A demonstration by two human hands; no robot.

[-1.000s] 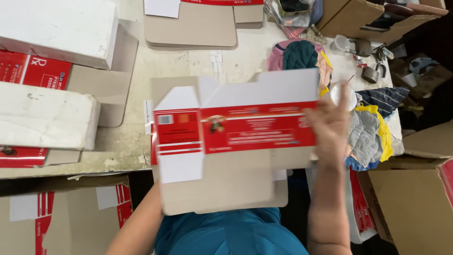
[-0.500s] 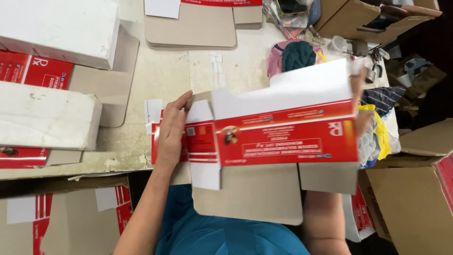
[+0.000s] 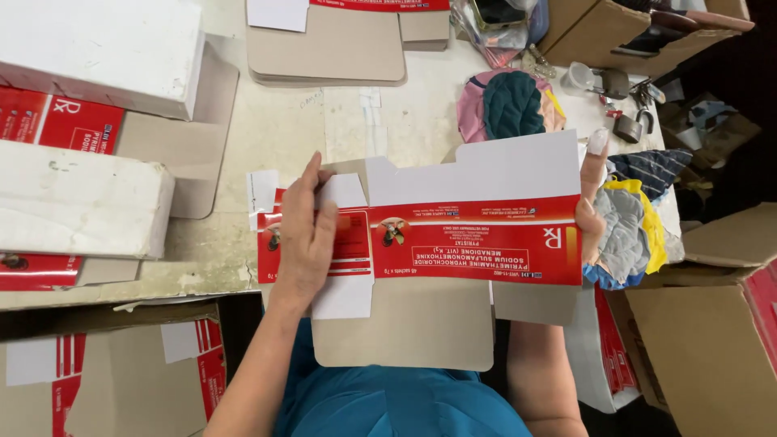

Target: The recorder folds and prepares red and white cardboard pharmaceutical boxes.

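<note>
Cardboard fills the middle of the view: a flat, unfolded red-and-white printed carton blank point(image 3: 453, 235) with brown unprinted flaps is held above the edge of the pale worn worktable point(image 3: 283, 129), printed side up and stretched between both hands. The left hand point(image 3: 306, 231) lies flat on the blank's left panel, fingers together and pressing down on it, thumb side toward the middle. The right hand point(image 3: 591, 206) grips the blank's right edge, fingers straight up along the white flap and closed on the card. A second ago only the right hand held the blank near its middle; since then the left hand has come onto the left panel, the right has slid out to the far edge, and the blank has shifted rightward and spread wider, which suggests it is now being steadied at both ends for handling. Beyond it lie a stack of plain brown card sheets point(image 3: 332, 48), white boxes point(image 3: 89, 48) at left, and a heap of coloured cloths point(image 3: 510, 105).
</note>
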